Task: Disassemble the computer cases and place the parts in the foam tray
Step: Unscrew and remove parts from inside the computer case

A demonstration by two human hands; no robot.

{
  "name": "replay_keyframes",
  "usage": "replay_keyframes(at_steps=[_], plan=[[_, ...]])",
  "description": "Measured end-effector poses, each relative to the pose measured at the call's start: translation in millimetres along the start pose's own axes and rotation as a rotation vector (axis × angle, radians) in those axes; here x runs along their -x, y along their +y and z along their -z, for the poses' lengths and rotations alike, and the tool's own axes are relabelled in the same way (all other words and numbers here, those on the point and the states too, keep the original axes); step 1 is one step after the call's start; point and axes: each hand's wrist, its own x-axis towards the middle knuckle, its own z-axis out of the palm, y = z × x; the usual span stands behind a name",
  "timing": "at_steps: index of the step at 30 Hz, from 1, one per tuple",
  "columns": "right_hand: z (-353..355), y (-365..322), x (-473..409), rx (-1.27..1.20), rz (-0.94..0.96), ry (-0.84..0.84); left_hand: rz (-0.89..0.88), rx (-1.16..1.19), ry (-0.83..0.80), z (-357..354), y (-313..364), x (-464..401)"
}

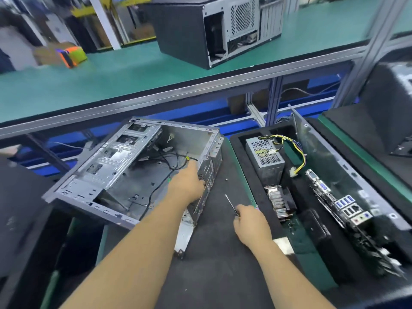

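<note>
- The foam tray (pixel 245 157) sat at the right of the desk (pixel 214 253), holding a power supply (pixel 265 160) with yellow cables, a finned heatsink (pixel 277 202) below it, and a motherboard (pixel 343 206) standing on edge.
- The open computer case (pixel 124 168) lay tilted left of the tray (gutted, loose black wires inside).
- The left hand (pixel 187 184) gripped the case's rear edge, fingers curled over it.
- The right hand (pixel 252 221) had its grip clenched around a screwdriver (pixel 230 205).
- A second case (pixel 214 30) stood on the green shelf (pixel 89 85) behind.
</note>
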Motion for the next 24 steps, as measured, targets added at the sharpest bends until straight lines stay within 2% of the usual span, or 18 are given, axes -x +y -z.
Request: replay_keyframes(at_steps=[4, 7, 12, 24], plan=[[9, -6, 4, -0.293, 0.091, 0.085, -0.085, 0.004, -0.049, 4, -13, 13], [19, -15, 3, -0.413, 0.122, 0.112, -0.120, 0.092, -0.050, 1, -26, 27], [38, -40, -3, -0.255, 0.123, 0.176, -0.054, 0.245, 0.010, -7, -28, 29], [52, -52, -22, -0.160, 0.126, 0.157, -0.067, 0.190, 0.105, -8, -26, 23]])
